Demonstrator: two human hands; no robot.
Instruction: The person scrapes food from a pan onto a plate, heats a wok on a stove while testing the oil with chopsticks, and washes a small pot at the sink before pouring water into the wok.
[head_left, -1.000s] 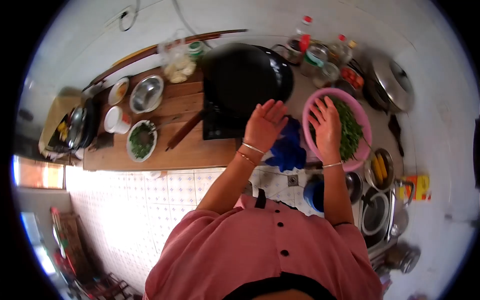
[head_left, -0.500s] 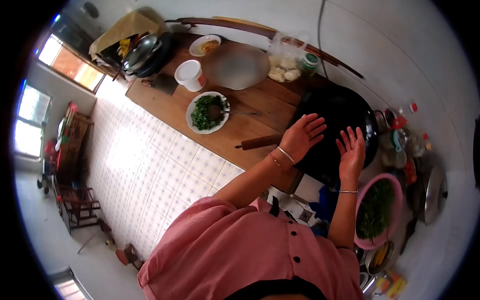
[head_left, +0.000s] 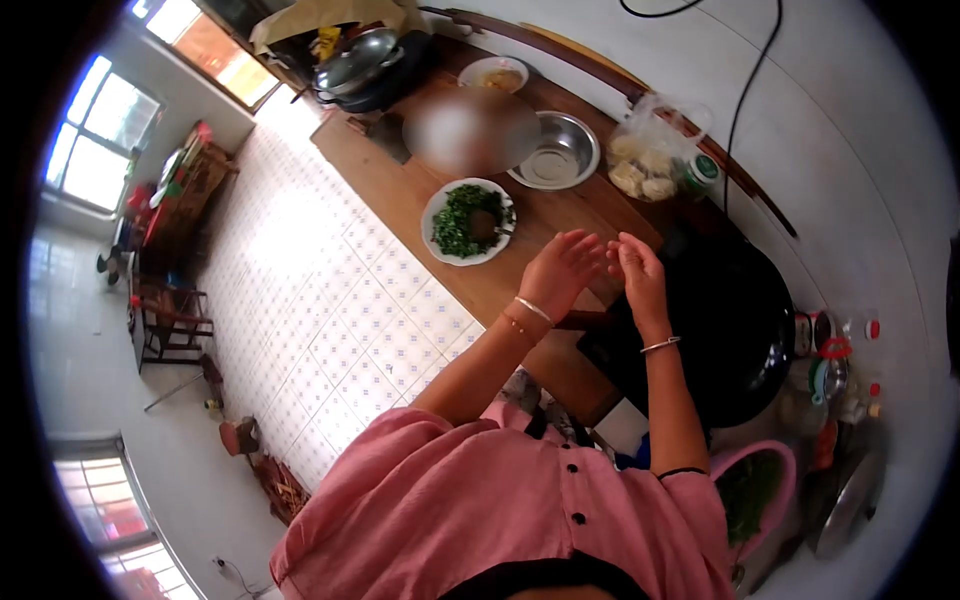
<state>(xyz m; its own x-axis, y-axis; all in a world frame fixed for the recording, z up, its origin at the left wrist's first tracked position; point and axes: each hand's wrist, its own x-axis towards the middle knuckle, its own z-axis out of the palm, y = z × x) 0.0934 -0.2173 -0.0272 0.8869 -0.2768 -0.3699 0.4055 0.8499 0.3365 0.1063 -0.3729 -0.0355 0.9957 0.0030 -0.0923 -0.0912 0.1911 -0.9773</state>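
Observation:
My left hand is raised above the wooden counter, palm turned up, fingers apart and holding nothing. Close beside it, my right hand hovers at the left edge of the black wok; its fingers are bent and close together, and nothing shows in them. The wok's wooden handle passes behind my wrists. Left of my hands stands a white bowl of chopped greens with a dark brown patch on top. A metal bowl sits farther back.
A bag of pale pieces, a green-lidded jar and a small dish stand along the wall. At the far end is a lidded pan. A pink basin of leaves and bottles are at the right.
The view has swung left along the counter. Both hands have moved from near the wok and basin toward the counter and come closer together. The fingers of my right hand have drawn in.

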